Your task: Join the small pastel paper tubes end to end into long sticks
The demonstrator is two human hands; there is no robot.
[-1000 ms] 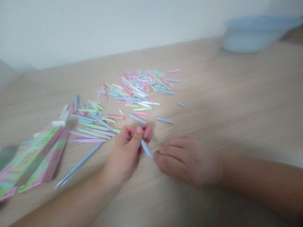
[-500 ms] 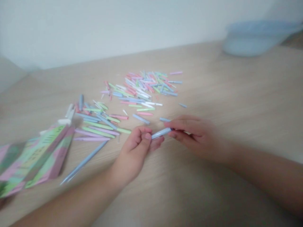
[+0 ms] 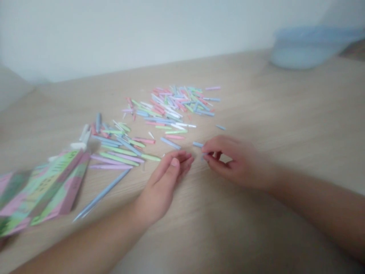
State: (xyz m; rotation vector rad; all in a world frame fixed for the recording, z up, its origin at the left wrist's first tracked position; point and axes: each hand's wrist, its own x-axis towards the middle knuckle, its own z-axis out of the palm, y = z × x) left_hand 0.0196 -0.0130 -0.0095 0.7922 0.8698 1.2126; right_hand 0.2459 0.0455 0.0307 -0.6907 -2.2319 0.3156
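My left hand [image 3: 164, 182] is held just above the table, its fingers extended and loosely curved, with the thumb apart from the fingertips. Nothing shows in its grasp, though the palm is partly hidden. My right hand [image 3: 235, 161] pinches thumb and forefinger together, a small bluish bit of a blue plastic tube [image 3: 203, 155] showing at the tips. Just behind those fingertips lies another blue tube [image 3: 197, 144]. Beyond both hands is a pile of slim pastel pen-like tubes [image 3: 176, 101] in pink, green, blue, white and purple. A second heap [image 3: 119, 146] lies left of my left hand.
A patterned pink and green box [image 3: 54, 186] stands at the left, with white pieces [image 3: 81, 140] at its far end. A long blue stick [image 3: 102, 194] lies beside it. A blurred pale-blue container [image 3: 302, 47] sits at the back right, near the white wall [image 3: 159, 34].
The blue tube that stretched between both hands no longer spans them. My left hand's fingers have loosened and straightened. A gap has opened between the hands; the piles look the same.
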